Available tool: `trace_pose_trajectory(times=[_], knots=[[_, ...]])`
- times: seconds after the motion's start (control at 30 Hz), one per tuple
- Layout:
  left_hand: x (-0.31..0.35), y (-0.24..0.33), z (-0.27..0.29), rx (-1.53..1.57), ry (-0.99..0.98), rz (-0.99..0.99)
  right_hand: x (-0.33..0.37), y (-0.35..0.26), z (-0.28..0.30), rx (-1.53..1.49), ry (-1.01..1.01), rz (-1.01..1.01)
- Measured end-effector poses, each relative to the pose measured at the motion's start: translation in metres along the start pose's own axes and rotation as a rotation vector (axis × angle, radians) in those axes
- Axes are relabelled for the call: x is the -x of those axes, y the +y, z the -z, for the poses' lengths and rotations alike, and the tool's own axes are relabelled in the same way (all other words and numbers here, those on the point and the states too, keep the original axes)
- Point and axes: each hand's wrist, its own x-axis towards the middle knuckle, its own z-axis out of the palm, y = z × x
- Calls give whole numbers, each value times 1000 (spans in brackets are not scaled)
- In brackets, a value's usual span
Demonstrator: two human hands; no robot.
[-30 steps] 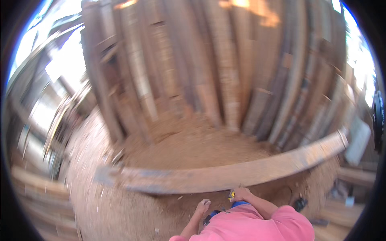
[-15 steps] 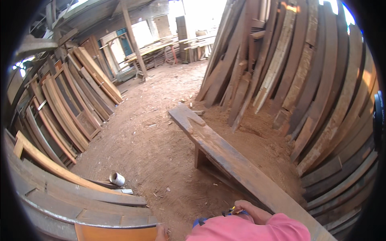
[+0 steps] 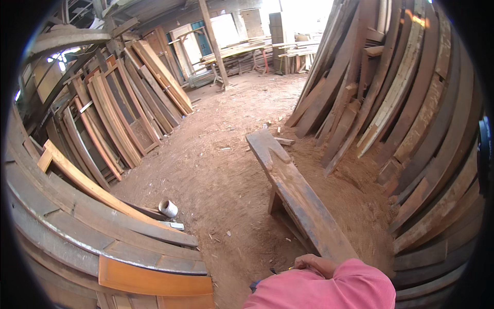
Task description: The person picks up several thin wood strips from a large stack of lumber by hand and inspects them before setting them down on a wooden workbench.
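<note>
My right hand [image 3: 307, 261] is bent in front of my waist, below the pink sleeve [image 3: 363, 283]. Its fingers are curled together. A sliver of something small and yellow [image 3: 292, 267] shows at the fingertips, too little of it to name. Just beyond this hand lies the thick plank top of a wooden bench [image 3: 303, 201], worn and dark-stained, running away from me. The hand overlaps the bench's near end in the picture, and I cannot tell whether they touch. My left hand is out of view.
Left of me lie stacked boards with an orange-brown varnished panel [image 3: 154, 275]. A white pot [image 3: 168, 208] lies tipped on the dirt floor [image 3: 221, 190]. Tall planks [image 3: 406, 103] lean on the right, door frames and boards [image 3: 118, 108] on the left. A post [image 3: 213, 44] stands farther back.
My view has swung left, so the bench and planks sit farther right. My left hand has dropped out of the lower edge. My right hand stays by my waist, and less of the yellow thing shows.
</note>
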Motion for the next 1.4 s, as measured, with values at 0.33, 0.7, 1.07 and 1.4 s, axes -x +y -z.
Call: trace_pose_trajectory(times=[0.33,0.7,1.07,1.4], knots=[[27,-38,-49,176,71,-20,-30,15,28,447,-13,166],[35,-85,-32,49,336,-244,-63,-43,54,621,-186,166],[51,-223,89,233,492,74,-155,-213,11,848,-76,177],[58,-283,205,568,756,-15,-182,-419,-64,857,-154,307]])
